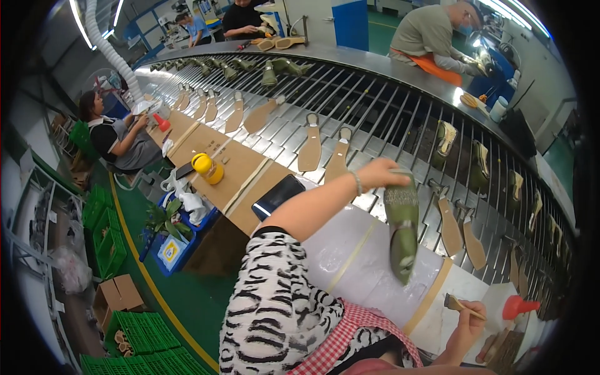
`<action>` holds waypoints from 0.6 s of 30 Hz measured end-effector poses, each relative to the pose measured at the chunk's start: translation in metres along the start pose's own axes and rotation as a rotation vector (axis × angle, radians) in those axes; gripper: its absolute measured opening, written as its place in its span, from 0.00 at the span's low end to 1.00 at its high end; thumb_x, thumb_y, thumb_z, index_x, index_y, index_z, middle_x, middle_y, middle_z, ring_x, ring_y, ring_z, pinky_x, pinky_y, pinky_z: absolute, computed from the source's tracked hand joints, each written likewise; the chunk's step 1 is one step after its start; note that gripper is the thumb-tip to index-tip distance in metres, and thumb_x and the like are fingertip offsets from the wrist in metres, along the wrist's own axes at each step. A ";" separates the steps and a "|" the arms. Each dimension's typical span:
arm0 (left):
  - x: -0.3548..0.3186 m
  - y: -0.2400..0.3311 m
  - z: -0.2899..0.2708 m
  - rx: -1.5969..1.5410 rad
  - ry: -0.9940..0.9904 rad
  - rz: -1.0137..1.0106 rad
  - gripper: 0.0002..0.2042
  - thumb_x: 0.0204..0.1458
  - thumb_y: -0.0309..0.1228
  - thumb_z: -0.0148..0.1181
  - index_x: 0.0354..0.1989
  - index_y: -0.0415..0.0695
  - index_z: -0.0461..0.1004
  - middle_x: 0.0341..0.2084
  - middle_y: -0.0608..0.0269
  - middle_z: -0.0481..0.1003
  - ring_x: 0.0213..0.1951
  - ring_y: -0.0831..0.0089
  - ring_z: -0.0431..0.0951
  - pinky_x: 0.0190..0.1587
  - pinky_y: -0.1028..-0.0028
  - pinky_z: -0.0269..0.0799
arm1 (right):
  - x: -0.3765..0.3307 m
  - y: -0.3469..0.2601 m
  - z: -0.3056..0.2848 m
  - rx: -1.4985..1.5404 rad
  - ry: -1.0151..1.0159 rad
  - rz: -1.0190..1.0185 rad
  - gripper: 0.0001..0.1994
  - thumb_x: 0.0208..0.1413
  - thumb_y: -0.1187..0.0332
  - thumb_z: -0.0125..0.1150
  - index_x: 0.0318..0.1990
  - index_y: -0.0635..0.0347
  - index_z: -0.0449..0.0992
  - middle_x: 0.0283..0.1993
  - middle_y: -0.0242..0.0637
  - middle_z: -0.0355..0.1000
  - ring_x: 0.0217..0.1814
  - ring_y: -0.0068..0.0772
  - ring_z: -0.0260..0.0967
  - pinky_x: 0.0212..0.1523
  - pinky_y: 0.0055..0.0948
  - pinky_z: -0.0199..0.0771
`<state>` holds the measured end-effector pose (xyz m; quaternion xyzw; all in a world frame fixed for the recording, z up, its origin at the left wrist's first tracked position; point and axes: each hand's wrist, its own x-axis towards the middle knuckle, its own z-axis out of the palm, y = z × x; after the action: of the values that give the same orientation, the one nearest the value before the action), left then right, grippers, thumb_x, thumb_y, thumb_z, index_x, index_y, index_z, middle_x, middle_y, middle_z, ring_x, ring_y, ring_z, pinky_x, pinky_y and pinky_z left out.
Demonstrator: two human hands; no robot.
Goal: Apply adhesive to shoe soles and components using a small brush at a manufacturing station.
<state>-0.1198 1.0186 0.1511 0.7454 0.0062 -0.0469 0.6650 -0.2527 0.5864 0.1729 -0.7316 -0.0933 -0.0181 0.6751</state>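
Observation:
My left hand [378, 175] is closed on one end of an olive-green shoe upper on a last [401, 240], which has a glittery band. The shoe hangs lengthwise over the plastic-covered bench [347, 250]. At the lower right, my right hand [470, 324] pinches the handle of a flat brush [455, 303], bristles pointing left. A red funnel-topped container [519, 307] stands just right of that hand. Beyond the shoe, tan soles [450, 228] with metal-looking heels lie on the slatted conveyor [369, 203]. Two more soles [309, 150] lie to the left of the shoe.
A dark phone [278, 197] and a yellow container [208, 169] sit on the cardboard-covered bench. Green shoes [269, 74] rest on the far rod conveyor. A co-worker [122, 134] sits at the left; another [431, 37] stands across the line. Green crates [140, 331] are on the floor.

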 end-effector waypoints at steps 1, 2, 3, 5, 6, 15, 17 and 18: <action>-0.001 -0.001 0.014 0.104 -0.093 0.023 0.21 0.44 0.42 0.69 0.38 0.37 0.76 0.31 0.62 0.77 0.35 0.77 0.74 0.38 0.74 0.69 | -0.005 0.001 -0.002 0.052 -0.005 0.000 0.07 0.53 0.73 0.59 0.38 0.62 0.69 0.39 0.40 0.71 0.45 0.30 0.67 0.52 0.29 0.64; -0.002 -0.006 0.026 0.180 -0.184 0.071 0.21 0.44 0.42 0.69 0.37 0.36 0.76 0.30 0.62 0.77 0.35 0.77 0.73 0.38 0.75 0.69 | -0.010 -0.001 -0.006 0.099 -0.005 -0.001 0.09 0.52 0.72 0.62 0.38 0.63 0.69 0.38 0.42 0.72 0.44 0.32 0.68 0.51 0.31 0.66; -0.002 -0.017 0.038 0.257 -0.277 0.119 0.20 0.44 0.41 0.69 0.35 0.35 0.77 0.30 0.62 0.76 0.36 0.77 0.73 0.39 0.76 0.68 | -0.016 -0.001 -0.010 0.097 0.011 -0.005 0.09 0.52 0.72 0.62 0.38 0.63 0.69 0.38 0.42 0.72 0.44 0.32 0.68 0.51 0.31 0.66; -0.005 -0.028 0.068 0.291 -0.389 0.063 0.28 0.44 0.44 0.68 0.47 0.34 0.72 0.34 0.55 0.77 0.38 0.69 0.76 0.43 0.73 0.70 | -0.027 -0.005 -0.021 -0.012 0.035 -0.013 0.08 0.53 0.75 0.60 0.39 0.63 0.70 0.38 0.40 0.72 0.44 0.31 0.68 0.51 0.29 0.65; -0.016 -0.028 0.092 0.471 -0.267 0.074 0.34 0.43 0.46 0.67 0.54 0.36 0.66 0.41 0.50 0.75 0.45 0.62 0.74 0.47 0.68 0.69 | -0.034 -0.004 -0.029 -0.019 0.074 0.001 0.07 0.53 0.77 0.59 0.40 0.63 0.70 0.39 0.38 0.71 0.44 0.29 0.68 0.51 0.27 0.65; -0.113 -0.004 0.126 0.874 -0.273 0.042 0.49 0.37 0.44 0.69 0.65 0.35 0.50 0.63 0.39 0.53 0.59 0.46 0.64 0.59 0.62 0.63 | -0.040 -0.001 -0.121 -0.375 0.364 -0.079 0.03 0.51 0.76 0.63 0.32 0.66 0.75 0.34 0.33 0.73 0.37 0.21 0.69 0.41 0.22 0.68; -0.101 -0.035 0.086 0.859 -0.242 -0.237 0.49 0.34 0.52 0.71 0.61 0.33 0.57 0.48 0.42 0.71 0.43 0.53 0.77 0.46 0.65 0.72 | -0.043 0.007 -0.145 -0.467 0.416 -0.102 0.05 0.51 0.74 0.63 0.33 0.65 0.75 0.33 0.33 0.74 0.35 0.20 0.70 0.39 0.22 0.69; -0.095 -0.036 0.078 0.741 -0.310 -0.347 0.46 0.36 0.52 0.71 0.59 0.33 0.59 0.46 0.46 0.72 0.42 0.59 0.76 0.45 0.68 0.71 | -0.043 0.009 -0.153 -0.546 0.421 -0.053 0.05 0.50 0.74 0.64 0.33 0.66 0.75 0.32 0.33 0.75 0.34 0.20 0.70 0.38 0.22 0.69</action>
<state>-0.2223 0.9500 0.1142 0.9057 0.0144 -0.2682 0.3281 -0.2783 0.4292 0.1712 -0.8627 0.0372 -0.2105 0.4583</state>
